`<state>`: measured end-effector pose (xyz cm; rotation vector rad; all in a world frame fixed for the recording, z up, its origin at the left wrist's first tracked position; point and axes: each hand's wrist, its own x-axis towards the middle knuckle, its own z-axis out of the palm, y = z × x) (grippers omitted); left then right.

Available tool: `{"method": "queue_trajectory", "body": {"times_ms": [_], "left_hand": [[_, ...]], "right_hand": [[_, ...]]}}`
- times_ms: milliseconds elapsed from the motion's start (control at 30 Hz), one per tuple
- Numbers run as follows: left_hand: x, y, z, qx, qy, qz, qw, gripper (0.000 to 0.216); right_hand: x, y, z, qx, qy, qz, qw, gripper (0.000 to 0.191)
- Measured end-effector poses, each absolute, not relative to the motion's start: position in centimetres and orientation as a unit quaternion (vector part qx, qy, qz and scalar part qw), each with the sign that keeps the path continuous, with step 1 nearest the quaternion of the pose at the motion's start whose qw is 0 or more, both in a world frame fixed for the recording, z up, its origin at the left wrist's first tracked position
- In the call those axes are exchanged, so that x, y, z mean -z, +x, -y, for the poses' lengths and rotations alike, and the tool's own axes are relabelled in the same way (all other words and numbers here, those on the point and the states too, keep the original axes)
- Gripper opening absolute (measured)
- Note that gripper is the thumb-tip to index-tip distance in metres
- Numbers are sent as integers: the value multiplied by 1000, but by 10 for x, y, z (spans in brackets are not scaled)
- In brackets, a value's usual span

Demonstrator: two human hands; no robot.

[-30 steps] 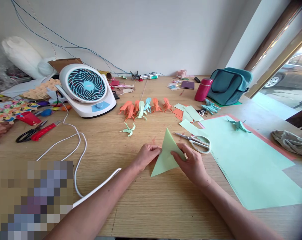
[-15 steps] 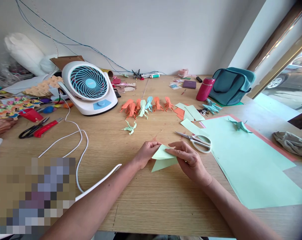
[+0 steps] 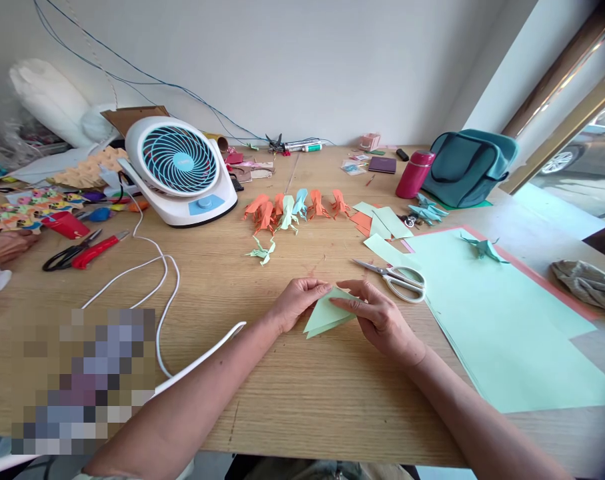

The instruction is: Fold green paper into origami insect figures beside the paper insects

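Left hand (image 3: 302,300) pinches the upper-left edge of the folded green paper (image 3: 325,315), over the desk (image 3: 282,400); right hand (image 3: 385,320) grips its right side. Half a second ago the two layers stood apart — now the upper nearly covers the lower. Digits behind the paper are hidden. Scissors (image 3: 402,281) lie near the right hand. Farther out, another person's hand (image 3: 7,247) is cut off at left; contents of the red cup (image 3: 66,227) and teal bag (image 3: 467,167) cannot be made out.

Folded paper figures (image 3: 289,208) suggest a craft workroom.
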<state>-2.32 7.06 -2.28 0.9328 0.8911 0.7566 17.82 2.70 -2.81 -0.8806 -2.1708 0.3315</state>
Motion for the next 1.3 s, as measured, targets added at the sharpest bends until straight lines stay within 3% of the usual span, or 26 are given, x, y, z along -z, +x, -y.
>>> {"method": "queue_trajectory", "body": {"times_ms": [133, 267, 400, 500, 633, 933, 1300], "left_hand": [[24, -22, -72, -384, 409, -411, 719, 45], [24, -23, -77, -441, 382, -422, 694, 46], [23, -25, -80, -512, 351, -425, 659, 47], [20, -24, -78, -536, 341, -421, 648, 50], [17, -19, -72, -554, 344, -421, 630, 50], [17, -4, -56, -555, 371, -422, 614, 46], [22, -4, -54, -501, 446, -426, 607, 45]], "right_hand": [[23, 177, -27, -97, -384, 842, 365, 61], [25, 178, -32, -125, -475, 739, 461, 57], [31, 175, -36, -331, -539, 612, 474, 35], [29, 164, -33, -506, -508, 558, 418, 41], [22, 149, -25, -609, -449, 535, 376, 46], [25, 143, -22, -585, -484, 546, 353, 50], [32, 144, -26, -583, -505, 503, 390, 48]]}}
